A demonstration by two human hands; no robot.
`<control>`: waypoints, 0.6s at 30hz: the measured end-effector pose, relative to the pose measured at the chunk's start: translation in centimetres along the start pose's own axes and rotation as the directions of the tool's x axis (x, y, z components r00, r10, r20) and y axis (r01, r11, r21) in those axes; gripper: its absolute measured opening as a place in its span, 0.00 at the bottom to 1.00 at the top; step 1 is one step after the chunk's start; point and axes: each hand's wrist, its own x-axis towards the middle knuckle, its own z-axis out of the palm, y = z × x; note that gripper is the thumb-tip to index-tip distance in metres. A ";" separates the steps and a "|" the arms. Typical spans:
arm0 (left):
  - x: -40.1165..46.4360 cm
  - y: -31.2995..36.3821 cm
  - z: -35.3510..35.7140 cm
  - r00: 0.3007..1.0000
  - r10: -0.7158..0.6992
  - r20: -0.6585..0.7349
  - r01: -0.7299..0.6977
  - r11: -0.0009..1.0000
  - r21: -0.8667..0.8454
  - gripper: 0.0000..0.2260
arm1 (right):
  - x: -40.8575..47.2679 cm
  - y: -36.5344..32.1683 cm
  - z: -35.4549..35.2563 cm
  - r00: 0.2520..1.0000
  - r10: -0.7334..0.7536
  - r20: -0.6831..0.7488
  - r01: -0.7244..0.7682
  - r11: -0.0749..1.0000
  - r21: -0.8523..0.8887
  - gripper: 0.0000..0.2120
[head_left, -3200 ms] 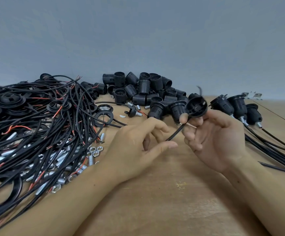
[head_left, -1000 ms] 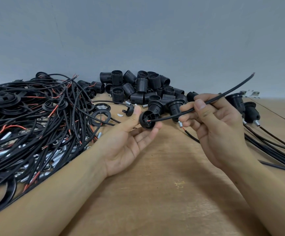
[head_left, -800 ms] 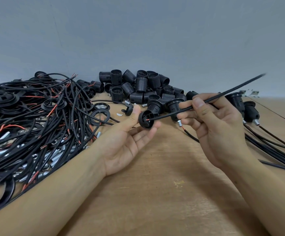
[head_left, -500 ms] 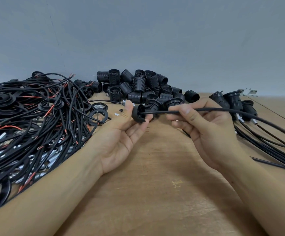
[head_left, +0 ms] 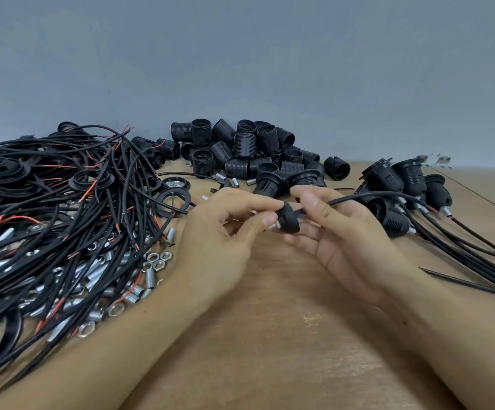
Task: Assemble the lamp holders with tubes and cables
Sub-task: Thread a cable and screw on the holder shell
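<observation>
My left hand [head_left: 225, 232] pinches one black cap [head_left: 289, 220] above the table [head_left: 284, 350]; my right hand [head_left: 338, 229] cradles it, thumb pinning one cable [head_left: 358, 197]; four finished holders [head_left: 400, 184] lie at right.

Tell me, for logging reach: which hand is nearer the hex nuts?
Left. The left hand sits just right of the hex nuts; the right hand is farther right.
</observation>
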 end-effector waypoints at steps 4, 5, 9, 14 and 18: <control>0.2 -0.4 -0.4 0.990 -0.138 0.026 0.138 0.990 -0.016 0.08 | 0.1 0.1 -0.3 0.999 -0.047 -0.003 0.047 0.999 -0.023 0.25; 0.2 -0.4 -0.5 0.989 -0.139 0.050 0.139 0.990 -0.001 0.06 | 0.1 0.0 -0.2 0.999 -0.050 -0.013 0.049 0.999 -0.013 0.26; 0.4 -0.4 -0.6 0.992 -0.092 0.092 0.087 0.995 0.055 0.04 | 0.3 -0.7 -0.5 0.989 -0.083 -0.126 0.087 0.996 0.029 0.26; 0.0 -0.6 -0.8 0.916 -0.191 0.351 0.184 0.981 0.055 0.06 | 0.7 -2.7 -2.1 0.913 -0.141 -0.383 0.209 0.968 0.141 0.10; -0.7 -0.4 -0.3 0.807 -0.138 0.575 0.177 0.984 -0.013 0.04 | 0.8 -3.2 -3.2 0.837 -0.143 -0.529 0.252 0.957 0.141 0.13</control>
